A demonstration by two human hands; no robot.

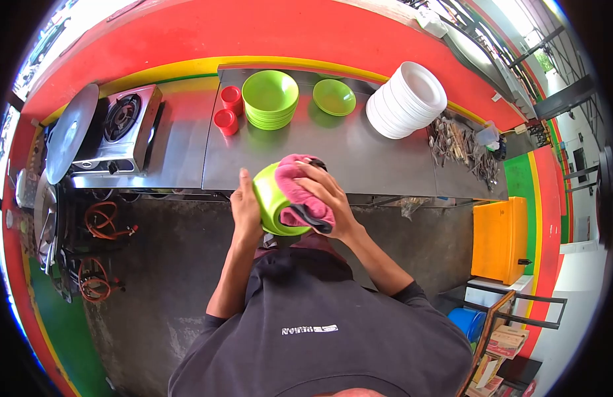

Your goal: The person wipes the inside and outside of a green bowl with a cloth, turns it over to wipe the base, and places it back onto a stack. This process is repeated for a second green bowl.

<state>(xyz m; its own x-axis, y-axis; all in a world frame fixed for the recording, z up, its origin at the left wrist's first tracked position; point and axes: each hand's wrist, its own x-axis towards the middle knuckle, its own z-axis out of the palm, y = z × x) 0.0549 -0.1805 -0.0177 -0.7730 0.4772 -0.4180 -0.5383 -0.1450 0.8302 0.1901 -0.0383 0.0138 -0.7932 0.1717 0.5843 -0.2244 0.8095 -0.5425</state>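
In front of my body, past the counter's front edge, my left hand (245,208) grips the side of a green bowl (270,195), thumb pointing up along it. The bowl is tilted, with its underside partly showing. A pink cloth (294,185) with dark edging is bunched in my right hand (333,202) and pressed against the bowl's right side. On the steel counter ahead stand a stack of green bowls (270,96) and, to its right, another green bowl (334,97).
Two stacks of red cups (226,122) stand left of the bowl stack. White plates (406,99) are piled at the right, beside heaped cutlery (462,145). A gas stove (118,126) sits at the left. An orange box (498,239) stands low at the right.
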